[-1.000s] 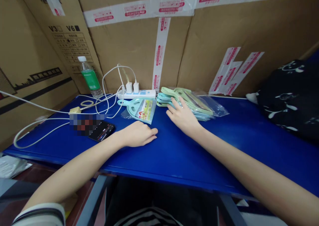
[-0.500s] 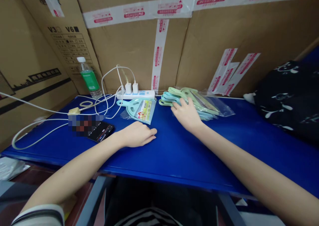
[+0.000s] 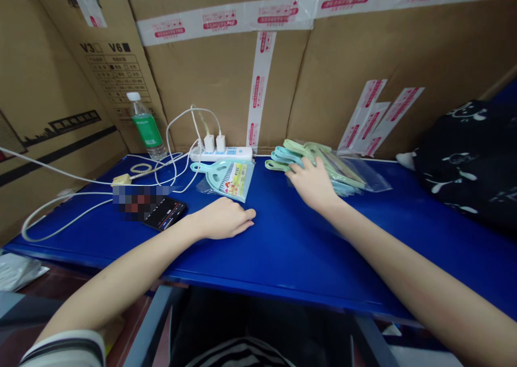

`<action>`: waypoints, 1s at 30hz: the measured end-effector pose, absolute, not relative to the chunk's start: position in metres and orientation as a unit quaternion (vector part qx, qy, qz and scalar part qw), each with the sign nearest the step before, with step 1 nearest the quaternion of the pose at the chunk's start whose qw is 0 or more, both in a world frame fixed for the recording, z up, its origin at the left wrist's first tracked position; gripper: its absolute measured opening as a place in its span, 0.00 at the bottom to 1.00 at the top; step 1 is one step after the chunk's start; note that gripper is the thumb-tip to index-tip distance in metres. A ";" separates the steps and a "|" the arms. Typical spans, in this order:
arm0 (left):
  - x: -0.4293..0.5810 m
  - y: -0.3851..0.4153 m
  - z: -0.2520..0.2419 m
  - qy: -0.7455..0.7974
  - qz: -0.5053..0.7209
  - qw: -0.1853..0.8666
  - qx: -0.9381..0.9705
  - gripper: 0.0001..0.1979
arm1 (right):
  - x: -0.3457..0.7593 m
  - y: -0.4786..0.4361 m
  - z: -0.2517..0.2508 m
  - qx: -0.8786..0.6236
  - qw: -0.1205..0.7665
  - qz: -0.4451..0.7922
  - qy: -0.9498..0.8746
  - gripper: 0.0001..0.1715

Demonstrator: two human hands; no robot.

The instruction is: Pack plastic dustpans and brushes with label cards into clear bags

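My right hand point(image 3: 313, 184) lies flat, fingers spread, on a stack of green and blue plastic dustpans in clear bags point(image 3: 335, 165) near the back of the blue table point(image 3: 283, 248). My left hand point(image 3: 224, 219) rests on the table with its fingers loosely curled and nothing in them. Just beyond it lies a single blue dustpan in a bag with a colourful label point(image 3: 226, 175). A black phone point(image 3: 163, 213) lies to the left of my left hand.
A white power strip point(image 3: 222, 152) with two chargers and several white cables sits at the back. A green-labelled water bottle point(image 3: 145, 125) stands back left. Taped cardboard boxes point(image 3: 226, 76) wall the table. A black patterned bag point(image 3: 472, 157) fills the right side.
My right hand has slid the stack of bagged dustpans to the right along the table. My left hand has stayed where it was.
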State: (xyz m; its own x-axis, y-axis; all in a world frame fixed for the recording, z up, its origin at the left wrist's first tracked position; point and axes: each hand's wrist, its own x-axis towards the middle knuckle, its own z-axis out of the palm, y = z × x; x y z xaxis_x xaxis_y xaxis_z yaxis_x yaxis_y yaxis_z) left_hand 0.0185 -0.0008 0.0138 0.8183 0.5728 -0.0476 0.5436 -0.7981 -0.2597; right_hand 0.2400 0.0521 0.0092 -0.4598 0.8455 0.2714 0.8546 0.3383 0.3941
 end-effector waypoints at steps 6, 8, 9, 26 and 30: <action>0.020 -0.001 0.016 -0.299 0.083 0.118 -0.943 0.12 | 0.244 0.052 0.014 -0.542 -0.012 -0.240 -0.805 0.24; 0.020 -0.001 0.016 -0.300 0.085 0.118 -0.943 0.12 | 0.246 0.053 0.013 -0.541 -0.005 -0.241 -0.806 0.24; 0.020 -0.001 0.016 -0.300 0.083 0.118 -0.943 0.12 | 0.247 0.053 0.014 -0.544 -0.007 -0.241 -0.804 0.24; 0.018 -0.001 0.014 -0.290 0.078 0.127 -0.945 0.11 | 0.265 0.057 0.017 -0.578 -0.016 -0.236 -0.781 0.23; 0.017 0.002 0.016 -0.303 0.060 0.142 -0.941 0.11 | 0.265 0.056 0.016 -0.578 0.003 -0.227 -0.783 0.22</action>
